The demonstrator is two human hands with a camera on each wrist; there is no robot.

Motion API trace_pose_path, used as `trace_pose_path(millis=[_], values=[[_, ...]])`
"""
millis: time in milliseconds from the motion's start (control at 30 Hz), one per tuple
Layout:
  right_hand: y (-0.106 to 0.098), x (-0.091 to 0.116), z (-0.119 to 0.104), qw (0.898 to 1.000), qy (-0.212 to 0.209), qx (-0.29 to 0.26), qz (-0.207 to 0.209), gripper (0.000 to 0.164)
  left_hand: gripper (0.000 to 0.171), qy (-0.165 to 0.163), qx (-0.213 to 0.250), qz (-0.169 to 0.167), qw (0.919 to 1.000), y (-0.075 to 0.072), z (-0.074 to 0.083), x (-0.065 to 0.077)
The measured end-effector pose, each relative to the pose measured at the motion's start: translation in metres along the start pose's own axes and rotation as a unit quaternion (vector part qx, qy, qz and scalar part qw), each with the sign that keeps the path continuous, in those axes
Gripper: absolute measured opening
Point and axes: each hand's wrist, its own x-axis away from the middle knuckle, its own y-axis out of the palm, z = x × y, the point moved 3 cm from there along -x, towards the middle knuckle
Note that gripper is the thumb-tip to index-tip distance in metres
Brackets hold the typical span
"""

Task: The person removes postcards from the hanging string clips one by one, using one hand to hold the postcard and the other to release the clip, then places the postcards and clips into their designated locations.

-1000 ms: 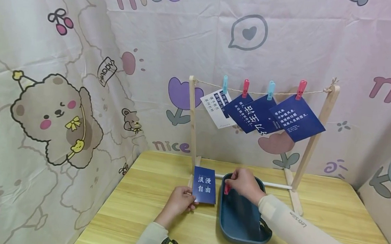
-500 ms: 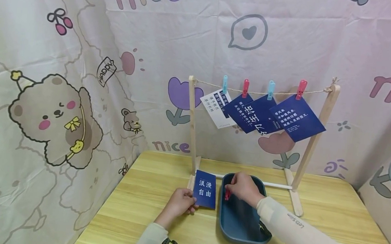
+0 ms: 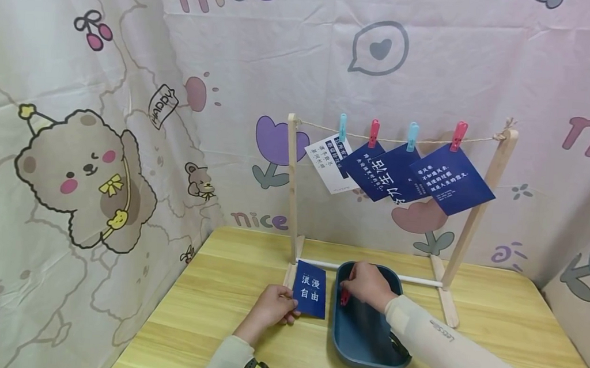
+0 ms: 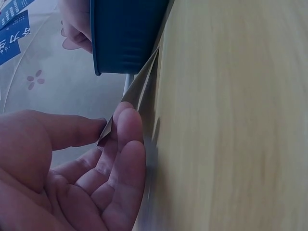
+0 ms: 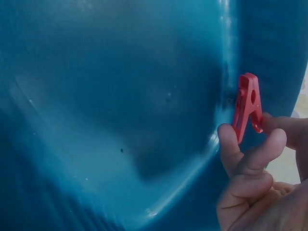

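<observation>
My left hand (image 3: 274, 306) pinches the lower left corner of a dark blue card (image 3: 311, 289) with white characters, low over the table beside the tray. In the left wrist view the card (image 4: 137, 89) shows nearly edge-on between thumb (image 4: 79, 131) and fingers. Inside the dark blue tray (image 3: 364, 360), my right hand (image 3: 368, 283) pinches a red clothespin (image 3: 344, 297). The right wrist view has that clothespin (image 5: 248, 107) by its handle ends between thumb and fingertips, near the tray wall.
Behind the tray stands a wooden frame (image 3: 293, 189) with a twine line (image 3: 392, 139). Several cards, including a white one (image 3: 330, 166) and a blue one (image 3: 451, 182), hang from it by blue and red clothespins (image 3: 459, 136). A patterned cloth (image 3: 241, 76) backs the table (image 3: 201, 315).
The blue card in my left hand has come down slightly and leans back more. My right hand has lowered a little with the red clothespin, still inside the tray.
</observation>
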Motion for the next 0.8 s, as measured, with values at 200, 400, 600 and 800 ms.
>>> trace_pose_path(millis=[200,400,600,800], values=[[0.002,-0.003,-0.002,1.0,-0.005,0.006,-0.01,0.047,0.012,-0.003,-0.002,-0.002,1.0,0.0,-0.001,0.0],[0.006,-0.005,-0.002,1.0,0.001,0.012,-0.02,0.05,0.011,0.0,-0.014,-0.001,0.9999,-0.001,-0.001,0.0],[0.01,-0.008,0.0,0.999,0.015,0.025,-0.033,0.048,0.008,0.001,-0.047,0.004,0.9989,-0.001,-0.001,0.0],[0.012,-0.007,0.0,0.999,0.017,0.035,-0.034,0.044,0.012,-0.005,-0.072,0.015,0.9973,-0.001,0.0,0.0]])
